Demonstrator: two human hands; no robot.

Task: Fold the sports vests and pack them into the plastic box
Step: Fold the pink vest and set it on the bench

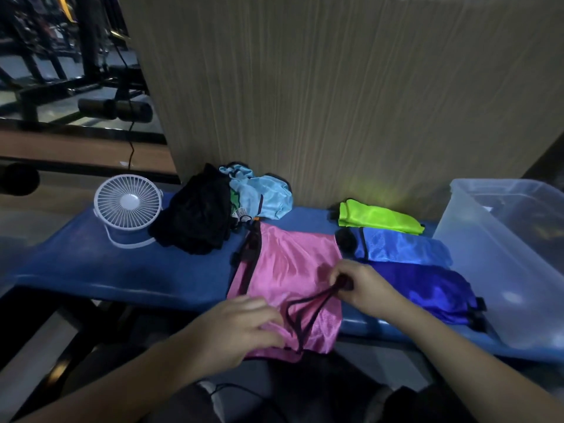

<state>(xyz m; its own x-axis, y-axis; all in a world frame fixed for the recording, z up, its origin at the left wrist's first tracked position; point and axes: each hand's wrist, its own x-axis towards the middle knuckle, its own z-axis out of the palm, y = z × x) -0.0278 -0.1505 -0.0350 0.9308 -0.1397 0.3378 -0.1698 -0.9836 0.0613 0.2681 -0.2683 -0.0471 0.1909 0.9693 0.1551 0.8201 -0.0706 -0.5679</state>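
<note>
Pink vest [283, 270] flat at centre of blue bench [122, 264], near hem hanging over front edge at 6 o'clock. Free bench only at 9 o'clock, w/ white fan [128, 203] at its far end; wood-grain panel [335, 102] walls off 12 o'clock right behind the clothes. Left hand [241, 325] at 7 o'clock, fingers mostly straight, pressing down on vest's lower left corner. Right hand [363, 285] at 4 o'clock of vest, fingers curled, pinching dark trim strap [305, 303] and pulling it taut across the fabric. Three folded vests at 2–3 o'clock, lined up back to front: neon green vest [378, 219], light blue vest [406, 247], dark blue vest [439, 288], each touching or nearly touching the next. Clear plastic box [476, 239] at 3 o'clock, just beside them, cut off by frame edge; contents dim, hard to make out. Unfolded heap at 11–12 o'clock: black garment [195, 221] touching pale blue vest [262, 196], smth green between, mostly hidden. Dark gym frames at 10 o'clock, blurry.
</note>
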